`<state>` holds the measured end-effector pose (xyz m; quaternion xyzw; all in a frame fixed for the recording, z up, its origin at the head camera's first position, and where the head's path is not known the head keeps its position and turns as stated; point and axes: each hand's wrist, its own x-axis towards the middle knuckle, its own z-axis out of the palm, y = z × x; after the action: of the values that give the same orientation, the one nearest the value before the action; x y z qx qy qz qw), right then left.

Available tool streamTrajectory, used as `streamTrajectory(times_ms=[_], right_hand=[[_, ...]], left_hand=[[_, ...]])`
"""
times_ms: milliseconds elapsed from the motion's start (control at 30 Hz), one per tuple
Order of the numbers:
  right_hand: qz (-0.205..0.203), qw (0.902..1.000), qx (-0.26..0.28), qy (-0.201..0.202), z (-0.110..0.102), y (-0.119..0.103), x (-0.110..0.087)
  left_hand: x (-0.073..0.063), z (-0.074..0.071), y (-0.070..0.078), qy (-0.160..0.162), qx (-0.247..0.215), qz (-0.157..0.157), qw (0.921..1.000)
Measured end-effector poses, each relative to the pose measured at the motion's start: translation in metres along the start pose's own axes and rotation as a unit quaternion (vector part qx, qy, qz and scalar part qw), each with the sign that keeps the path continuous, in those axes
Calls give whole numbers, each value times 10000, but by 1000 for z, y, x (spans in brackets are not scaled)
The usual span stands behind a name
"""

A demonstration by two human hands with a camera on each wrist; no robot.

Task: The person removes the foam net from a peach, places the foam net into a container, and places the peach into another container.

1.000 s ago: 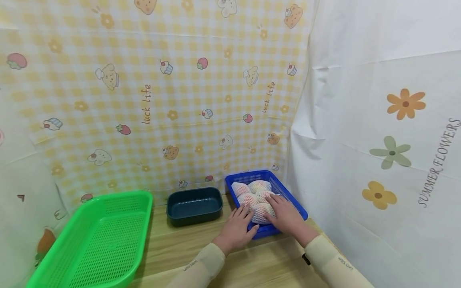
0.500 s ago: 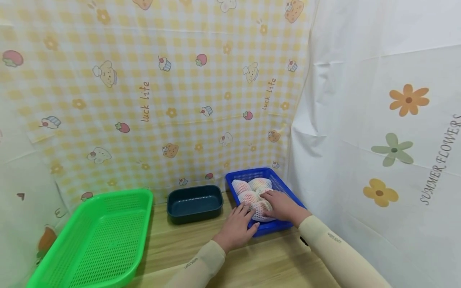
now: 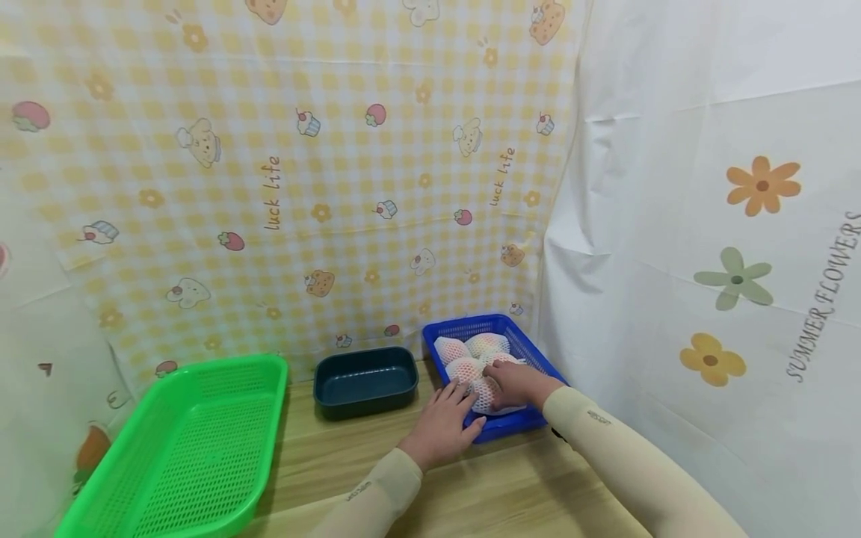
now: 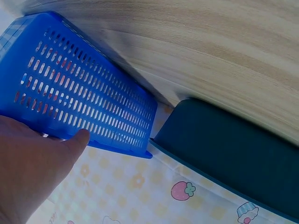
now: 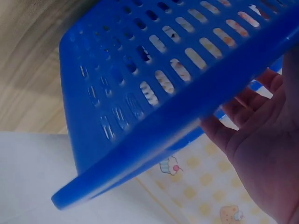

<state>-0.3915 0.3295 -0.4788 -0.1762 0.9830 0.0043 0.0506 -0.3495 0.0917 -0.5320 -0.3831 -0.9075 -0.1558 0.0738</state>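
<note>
A blue slotted basket (image 3: pixel 503 431) stands at the back right, with several round things in white-and-pink foam fruit nets inside. My right hand (image 3: pixel 516 384) reaches in over its right side; the fingers bend over the front foam-netted round thing (image 3: pixel 481 397), the thumb on its near side. What lies inside the net is hidden. At the basket's front left corner rests my left hand (image 3: pixel 440 426), its fingers reaching over the rim onto the netted things. One digit of the left hand (image 4: pixel 39 161) lies along the basket wall (image 4: pixel 110 100) in the left wrist view.
A dark teal rectangular tub (image 3: pixel 365 403) stands left of the blue basket. Farther left is a large green slotted basket (image 3: pixel 258 448). All stand on a wood-grain table (image 3: pixel 336 471); a checked cloth (image 3: pixel 356 172) hangs behind and a white cloth (image 3: pixel 605 336) at right.
My right hand has shifted slightly left and its fingers have bent in around the front netted thing; the right forearm has swung left. The left hand has stayed in place.
</note>
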Motion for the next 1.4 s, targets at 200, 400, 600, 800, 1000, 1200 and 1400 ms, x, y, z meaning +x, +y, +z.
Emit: streamTrajectory(times_ms=[200, 400, 600, 800, 1000, 1200, 1400], right_hand=[[-47, 9998, 132, -150, 3, 0, 7], [-375, 9993, -66, 6, 13, 3, 11], [-489, 9988, -54, 42, 27, 6, 17], [-369, 9993, -21, -41, 30, 8, 24], [-334, 9994, 65, -39, 27, 7, 26], [-306, 9992, 260, -11, 24, 6, 19], [-255, 9984, 509, -19, 12, 4, 10]], left_hand=[[1, 0, 0, 11, -114, -22, 9999], [1, 3, -3, 13, -140, -49, 9999], [-1, 4, -2, 1, -169, -64, 9998], [-1, 2, 0, -4, -193, -68, 9998], [0, 0, 0, -51, -148, -150, 9998], [0, -1, 1, -140, -46, -158, 9998], [1, -3, 2, -122, 146, -159, 9997]])
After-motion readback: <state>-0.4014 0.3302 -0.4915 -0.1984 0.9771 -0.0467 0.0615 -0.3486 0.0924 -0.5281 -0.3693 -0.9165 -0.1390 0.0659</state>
